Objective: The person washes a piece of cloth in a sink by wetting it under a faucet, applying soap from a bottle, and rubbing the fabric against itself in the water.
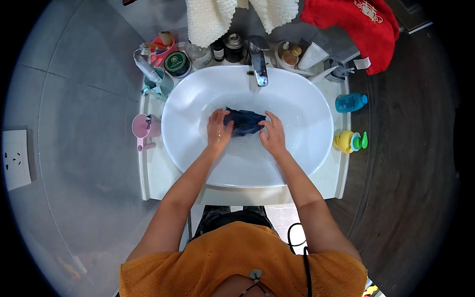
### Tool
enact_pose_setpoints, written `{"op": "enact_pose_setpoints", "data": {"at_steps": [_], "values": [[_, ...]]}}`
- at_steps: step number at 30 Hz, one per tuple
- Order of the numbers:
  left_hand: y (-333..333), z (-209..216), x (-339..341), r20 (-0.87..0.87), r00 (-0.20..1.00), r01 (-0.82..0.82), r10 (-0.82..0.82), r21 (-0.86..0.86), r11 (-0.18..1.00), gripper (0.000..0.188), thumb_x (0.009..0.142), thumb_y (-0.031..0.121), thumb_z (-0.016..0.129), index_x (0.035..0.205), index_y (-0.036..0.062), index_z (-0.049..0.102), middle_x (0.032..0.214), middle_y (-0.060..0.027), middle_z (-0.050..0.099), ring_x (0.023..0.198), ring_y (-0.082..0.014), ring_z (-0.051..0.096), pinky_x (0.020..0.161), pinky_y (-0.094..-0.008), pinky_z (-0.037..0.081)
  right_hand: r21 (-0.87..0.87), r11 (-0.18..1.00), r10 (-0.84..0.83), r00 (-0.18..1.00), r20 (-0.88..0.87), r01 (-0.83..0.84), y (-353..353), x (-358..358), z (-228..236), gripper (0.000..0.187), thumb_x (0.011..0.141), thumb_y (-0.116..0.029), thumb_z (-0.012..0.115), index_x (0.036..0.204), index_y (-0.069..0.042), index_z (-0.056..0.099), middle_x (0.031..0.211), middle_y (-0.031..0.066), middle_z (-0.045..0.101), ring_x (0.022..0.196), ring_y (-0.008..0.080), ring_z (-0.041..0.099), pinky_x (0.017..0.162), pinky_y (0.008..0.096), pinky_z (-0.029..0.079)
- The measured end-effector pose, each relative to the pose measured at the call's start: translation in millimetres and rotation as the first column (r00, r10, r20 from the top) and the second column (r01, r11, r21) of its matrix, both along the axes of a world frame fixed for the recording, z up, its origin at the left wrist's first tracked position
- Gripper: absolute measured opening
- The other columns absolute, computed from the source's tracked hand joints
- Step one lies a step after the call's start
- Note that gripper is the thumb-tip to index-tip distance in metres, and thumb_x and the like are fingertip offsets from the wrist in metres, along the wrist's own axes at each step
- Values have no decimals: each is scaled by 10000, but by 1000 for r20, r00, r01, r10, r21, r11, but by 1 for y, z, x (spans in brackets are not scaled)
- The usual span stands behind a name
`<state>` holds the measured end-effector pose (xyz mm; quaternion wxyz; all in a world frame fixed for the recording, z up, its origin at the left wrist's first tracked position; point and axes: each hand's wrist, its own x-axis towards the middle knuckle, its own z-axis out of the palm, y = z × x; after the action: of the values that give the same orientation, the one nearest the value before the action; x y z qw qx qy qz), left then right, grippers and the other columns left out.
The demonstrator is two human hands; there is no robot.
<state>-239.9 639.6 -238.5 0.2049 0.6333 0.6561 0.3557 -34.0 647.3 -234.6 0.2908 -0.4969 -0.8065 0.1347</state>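
A dark navy cloth [243, 123], bunched and wet, lies in shallow water in the white oval basin [170, 119]. My left hand [219, 131] grips its left end, with the thumb against the fabric and the fingertips partly hidden. At the opposite end, my right hand [273, 133] has its thumb and fingers closed on the cloth's edge. The fabric spans the gap between both hands. Straight above it, at the basin's far rim, stands a chrome faucet [258, 62].
Along the counter's left are a pink cup [142, 126], a teal cup [163, 85] and a dark green jar [177, 64]. A blue bottle [350, 102] and a yellow pump bottle [346, 142] stand right. White towels [210, 22] and a red cloth [354, 24] hang behind.
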Motion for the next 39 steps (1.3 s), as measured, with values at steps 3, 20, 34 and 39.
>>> {"op": "enact_pose_setpoints", "data": {"at_steps": [3, 20, 34, 39], "values": [[-6, -9, 14, -349, 929, 128, -124, -12, 992, 409, 782, 189, 551, 1172, 93, 472, 1285, -123, 393, 1191, -275, 364, 948, -420, 314, -28, 997, -68, 997, 26, 69, 2, -20, -6, 397, 755, -113, 594, 1137, -82, 490, 1313, 139, 359, 1174, 338, 363, 933, 480, 306], [-4, -77, 4, 757, 89, -310, 648, -597, 740, 356, 848, 270, 525, 1155, 101, 464, 1196, -79, 484, 1069, -259, 476, 904, -462, 362, -257, 831, -541, 823, -171, 493, 9, -41, -59, 350, 790, -229, 555, 1095, -59, 539, 1122, 172, 512, 1050, 372, 452, 897, 414, 357], [-9, -41, 14, 702, -404, 392, 586, -446, 805, 250, 873, 319, 437, 874, 95, 548, 857, -74, 601, 754, -195, 596, 656, -345, 500, -410, 912, -62, 980, -189, -22, -9, -89, 36, 163, 820, -252, 510, 883, -105, 543, 796, 158, 597, 710, 351, 578, 624, 412, 461], [-12, 17, 29, 811, 15, 284, 585, -565, 775, 264, 883, 265, 433, 1018, 60, 532, 937, -52, 596, 858, -156, 592, 760, -305, 482, -149, 988, -42, 999, -9, 40, 25, -55, 40, 110, 808, -180, 537, 875, -94, 556, 803, 111, 601, 703, 302, 576, 603, 391, 441]]}}
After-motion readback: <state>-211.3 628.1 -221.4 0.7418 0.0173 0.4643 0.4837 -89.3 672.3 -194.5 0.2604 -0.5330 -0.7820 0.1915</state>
